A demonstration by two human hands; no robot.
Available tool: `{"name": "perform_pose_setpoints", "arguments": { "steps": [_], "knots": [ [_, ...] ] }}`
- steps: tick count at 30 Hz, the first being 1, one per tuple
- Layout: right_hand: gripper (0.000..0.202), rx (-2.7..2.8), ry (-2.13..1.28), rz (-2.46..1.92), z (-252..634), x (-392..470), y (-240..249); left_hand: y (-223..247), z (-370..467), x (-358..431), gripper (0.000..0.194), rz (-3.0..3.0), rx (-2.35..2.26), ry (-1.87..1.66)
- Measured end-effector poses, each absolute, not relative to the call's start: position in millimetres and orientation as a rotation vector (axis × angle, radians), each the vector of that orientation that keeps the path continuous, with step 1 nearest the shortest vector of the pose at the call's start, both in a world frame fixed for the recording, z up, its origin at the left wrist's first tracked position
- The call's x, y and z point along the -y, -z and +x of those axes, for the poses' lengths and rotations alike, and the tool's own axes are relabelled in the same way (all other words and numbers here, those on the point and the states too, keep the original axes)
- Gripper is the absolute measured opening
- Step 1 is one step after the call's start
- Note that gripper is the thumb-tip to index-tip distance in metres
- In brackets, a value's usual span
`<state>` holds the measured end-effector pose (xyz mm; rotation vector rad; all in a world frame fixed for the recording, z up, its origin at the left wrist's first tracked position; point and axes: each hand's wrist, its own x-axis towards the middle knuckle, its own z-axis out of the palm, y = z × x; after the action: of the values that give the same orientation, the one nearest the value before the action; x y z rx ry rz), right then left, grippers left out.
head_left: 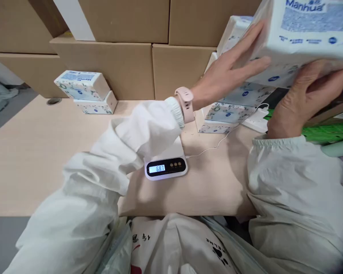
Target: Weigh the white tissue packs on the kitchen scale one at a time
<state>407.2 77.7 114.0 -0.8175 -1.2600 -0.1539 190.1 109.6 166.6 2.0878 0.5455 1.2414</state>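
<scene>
Both my hands are on a white and blue tissue pack (311, 34) at the upper right. My left hand (234, 64), with a pink watch at the wrist, presses along its left side. Under its lower edge, my right hand (300, 95) grips it with bent fingers. Stacked tissue packs (231, 110) stand behind and below my left hand. A white digital scale (166, 168) lies on the table, its display lit with 68.7; my left sleeve hides part of its plate.
Two tissue packs (84, 85) are stacked at the left on the wooden table (25, 160). Cardboard boxes (111, 68) line the back. A white cable (214, 147) runs from the scale to a white power strip (257, 120). Green packages (328, 132) lie at the right.
</scene>
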Motion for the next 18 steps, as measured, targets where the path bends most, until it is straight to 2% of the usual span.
{"name": "perform_pose_setpoints", "arguments": {
  "steps": [5, 11, 18],
  "knots": [
    [0.053, 1.273, 0.093, -0.882, 434, -119, -108, -160, 221, -146, 0.038, 2.031, -0.679, -1.281],
    [0.064, 1.304, 0.056, -1.013, 447, -138, -105, -154, 216, -146, 0.029, 2.082, -0.811, -1.172],
    [0.075, 1.318, 0.087, -0.942, 454, -138, -89, -146, 202, -136, 0.056, 2.279, -0.867, -1.044]
  ]
}}
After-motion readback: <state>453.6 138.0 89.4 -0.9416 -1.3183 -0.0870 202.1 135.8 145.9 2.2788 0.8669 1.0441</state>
